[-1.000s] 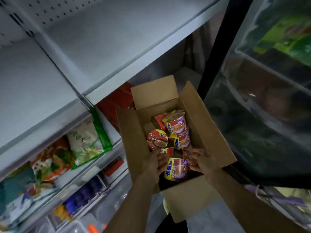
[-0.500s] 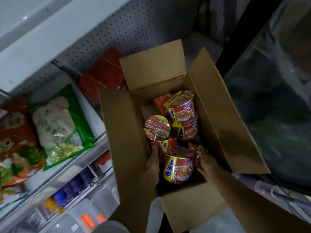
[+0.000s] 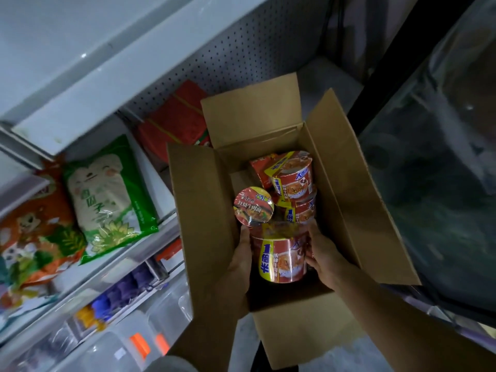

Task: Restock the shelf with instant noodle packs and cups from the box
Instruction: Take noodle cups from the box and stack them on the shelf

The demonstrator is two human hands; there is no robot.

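Note:
An open cardboard box (image 3: 204, 210) stands in front of the shelf, its flaps spread. Inside lie several red noodle cups. A wrapped pair of red and yellow cups (image 3: 281, 253) is held between both hands just above the box's near end. My left hand (image 3: 239, 261) grips its left side and my right hand (image 3: 326, 253) grips its right side. A single cup (image 3: 253, 206) with a red lid sits upright behind the held pair. More wrapped cups (image 3: 294, 178) lie further back, beside a red noodle pack (image 3: 261, 167).
A grey shelf (image 3: 166, 226) at left carries a green and white bag (image 3: 107, 194), an orange bag (image 3: 35, 237) and red packs (image 3: 174, 119). Lower shelves hold purple and orange items. A dark glass-fronted cabinet (image 3: 434, 162) stands close on the right.
The view has tilted down and closer to the box. Both hands have closed round the wrapped pair of cups and raised it slightly.

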